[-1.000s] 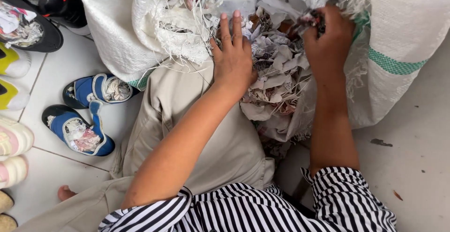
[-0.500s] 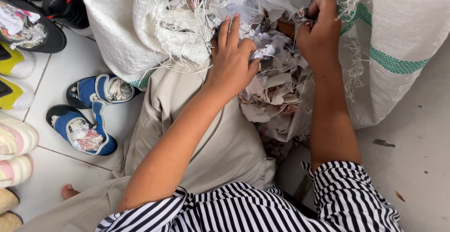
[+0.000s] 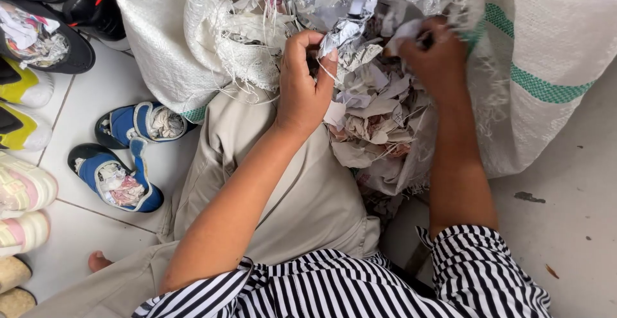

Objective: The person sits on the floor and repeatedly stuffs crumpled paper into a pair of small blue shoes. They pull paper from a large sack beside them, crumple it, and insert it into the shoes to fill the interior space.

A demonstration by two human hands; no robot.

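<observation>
A big white woven sack (image 3: 546,48) with green stripes lies open in front of me, stuffed with crumpled paper scraps (image 3: 373,109). My left hand (image 3: 302,90) is in the sack's mouth, its fingers curled around a wad of white and grey paper. Just to the right, my right hand (image 3: 434,54) is closed on another bunch of paper near the frayed sack edge. Loose threads from the sack hang over both hands. My forearms reach out from striped sleeves over my beige trousers (image 3: 289,196).
On the white tiled floor (image 3: 96,99) at the left stand several shoes: a pair of blue sandals (image 3: 122,163) stuffed with paper, black shoes (image 3: 51,35) at the top, yellow and pale ones along the left edge. Grey floor (image 3: 578,228) lies to the right.
My left hand went from lying flat on the paper heap to closing its fingers around a wad. My right hand stayed clenched on paper at the sack's edge.
</observation>
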